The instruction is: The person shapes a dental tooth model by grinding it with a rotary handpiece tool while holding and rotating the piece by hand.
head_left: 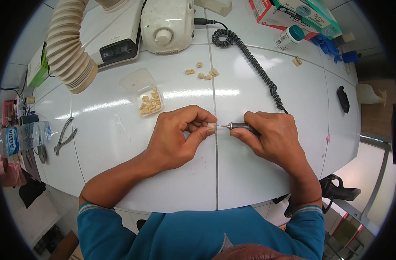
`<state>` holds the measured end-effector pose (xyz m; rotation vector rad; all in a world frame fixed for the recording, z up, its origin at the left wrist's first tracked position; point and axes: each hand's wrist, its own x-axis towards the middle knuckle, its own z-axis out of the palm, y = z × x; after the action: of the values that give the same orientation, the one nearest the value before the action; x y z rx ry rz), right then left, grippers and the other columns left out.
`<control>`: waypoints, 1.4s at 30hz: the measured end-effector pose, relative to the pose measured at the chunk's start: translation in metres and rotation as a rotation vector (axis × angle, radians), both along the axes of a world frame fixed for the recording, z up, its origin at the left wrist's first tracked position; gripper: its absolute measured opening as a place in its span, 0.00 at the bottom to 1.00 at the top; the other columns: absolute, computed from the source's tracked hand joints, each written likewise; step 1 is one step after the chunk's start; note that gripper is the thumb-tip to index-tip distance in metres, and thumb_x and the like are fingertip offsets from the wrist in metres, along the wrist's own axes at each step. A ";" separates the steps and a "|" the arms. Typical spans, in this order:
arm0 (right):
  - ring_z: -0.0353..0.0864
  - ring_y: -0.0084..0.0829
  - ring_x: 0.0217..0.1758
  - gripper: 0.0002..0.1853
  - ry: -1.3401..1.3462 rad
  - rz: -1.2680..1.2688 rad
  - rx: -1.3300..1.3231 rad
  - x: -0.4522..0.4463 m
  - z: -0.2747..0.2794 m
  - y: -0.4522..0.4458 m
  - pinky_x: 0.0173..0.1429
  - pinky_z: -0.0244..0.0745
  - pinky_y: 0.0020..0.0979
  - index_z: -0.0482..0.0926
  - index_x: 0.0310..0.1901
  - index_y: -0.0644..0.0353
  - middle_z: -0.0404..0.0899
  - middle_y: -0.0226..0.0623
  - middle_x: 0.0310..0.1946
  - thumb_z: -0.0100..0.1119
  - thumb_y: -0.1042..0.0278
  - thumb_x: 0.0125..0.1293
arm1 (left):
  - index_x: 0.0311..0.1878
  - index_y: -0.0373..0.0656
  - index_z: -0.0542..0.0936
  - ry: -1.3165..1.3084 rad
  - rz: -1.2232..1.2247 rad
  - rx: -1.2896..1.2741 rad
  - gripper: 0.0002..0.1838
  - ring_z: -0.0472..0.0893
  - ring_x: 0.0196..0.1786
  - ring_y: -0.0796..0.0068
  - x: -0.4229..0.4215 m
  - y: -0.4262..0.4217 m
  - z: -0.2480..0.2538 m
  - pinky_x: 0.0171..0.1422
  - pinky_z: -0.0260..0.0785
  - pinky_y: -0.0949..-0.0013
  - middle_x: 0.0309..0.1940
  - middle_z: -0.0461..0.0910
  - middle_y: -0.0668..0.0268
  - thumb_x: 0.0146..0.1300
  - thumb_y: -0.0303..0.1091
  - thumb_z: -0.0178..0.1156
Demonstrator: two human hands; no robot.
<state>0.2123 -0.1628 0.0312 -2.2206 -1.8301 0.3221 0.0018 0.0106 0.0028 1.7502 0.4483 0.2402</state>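
A: What do we have in our left hand [174, 136]?
B: We're pinching 1 small pale piece [211, 125] between thumb and fingers, just above the white table [172, 190].
A: And our right hand [276, 136]?
B: There we've closed our fingers around the rotary handpiece [245, 126], its thin bit [222, 126] pointing left at the piece.
A: What lies near us?
B: We see an open clear box [161, 100] of yellowish pieces [150, 104] beyond our left hand, and pliers [64, 139] farther left.
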 end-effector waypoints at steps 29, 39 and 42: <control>0.83 0.40 0.20 0.29 -0.001 -0.012 -0.013 -0.001 -0.001 -0.001 0.26 0.71 0.42 0.86 0.33 0.54 0.82 0.33 0.19 0.68 0.32 0.77 | 0.53 0.30 0.89 -0.040 0.003 0.062 0.09 0.89 0.43 0.76 0.001 -0.001 -0.003 0.50 0.84 0.72 0.41 0.92 0.58 0.73 0.23 0.72; 0.83 0.40 0.20 0.30 -0.011 -0.006 -0.027 -0.001 0.000 0.000 0.26 0.70 0.43 0.86 0.33 0.54 0.81 0.33 0.19 0.67 0.31 0.77 | 0.52 0.31 0.90 -0.030 0.008 0.060 0.09 0.88 0.43 0.78 0.002 -0.002 -0.003 0.50 0.85 0.73 0.42 0.92 0.60 0.72 0.23 0.74; 0.82 0.40 0.20 0.30 -0.007 -0.016 -0.020 -0.002 -0.001 -0.001 0.26 0.70 0.43 0.86 0.33 0.54 0.81 0.33 0.19 0.67 0.31 0.78 | 0.52 0.31 0.90 -0.028 0.009 0.056 0.09 0.88 0.43 0.78 0.002 -0.002 -0.004 0.50 0.85 0.73 0.42 0.92 0.60 0.72 0.23 0.74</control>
<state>0.2107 -0.1634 0.0303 -2.2507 -1.8197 0.3319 0.0035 0.0087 -0.0009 1.7977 0.4326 0.2861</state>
